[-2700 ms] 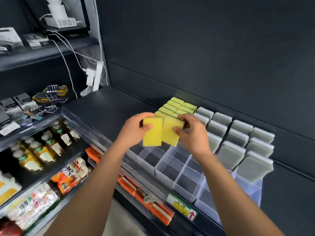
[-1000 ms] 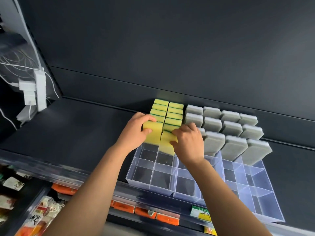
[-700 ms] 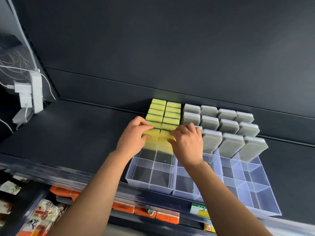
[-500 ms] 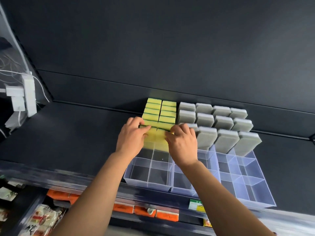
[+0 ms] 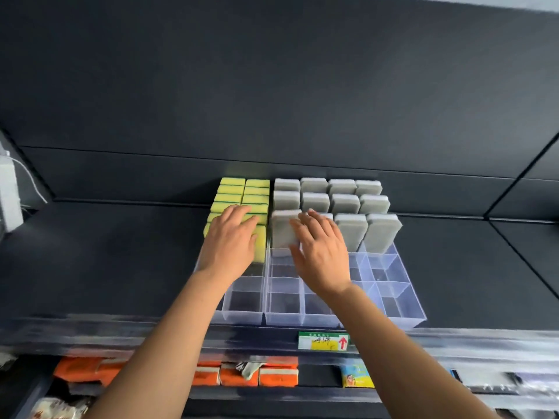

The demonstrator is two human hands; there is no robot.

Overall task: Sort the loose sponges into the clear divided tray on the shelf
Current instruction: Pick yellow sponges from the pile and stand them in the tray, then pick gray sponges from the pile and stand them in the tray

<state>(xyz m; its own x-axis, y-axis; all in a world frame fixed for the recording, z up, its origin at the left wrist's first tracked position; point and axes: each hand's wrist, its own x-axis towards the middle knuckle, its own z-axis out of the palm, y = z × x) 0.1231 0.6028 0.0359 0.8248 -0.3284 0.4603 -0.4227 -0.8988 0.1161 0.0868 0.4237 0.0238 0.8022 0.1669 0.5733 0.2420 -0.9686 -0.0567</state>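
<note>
The clear divided tray (image 5: 402, 303) sits on the dark shelf against the back wall. Two columns of yellow sponges (image 5: 243, 190) stand upright in its left compartments. To their right, grey sponges (image 5: 344, 204) fill several rows. My left hand (image 5: 231, 243) lies flat, fingers spread, on the front yellow sponges (image 5: 260, 241). My right hand (image 5: 317, 252) hovers with fingers apart in front of the nearest grey sponge (image 5: 281, 229), holding nothing. The front compartments hold nothing.
A green and yellow price label (image 5: 323, 340) with a red arrow is on the shelf's front rail. Orange packets (image 5: 260, 375) lie on the shelf below. A white power adapter (image 5: 9, 196) with a cord hangs at the far left.
Both hands pushed the two yellow sponges down into the tray and let go. The right hand then moved right, to the grey sponges. The camera shifted rightward.
</note>
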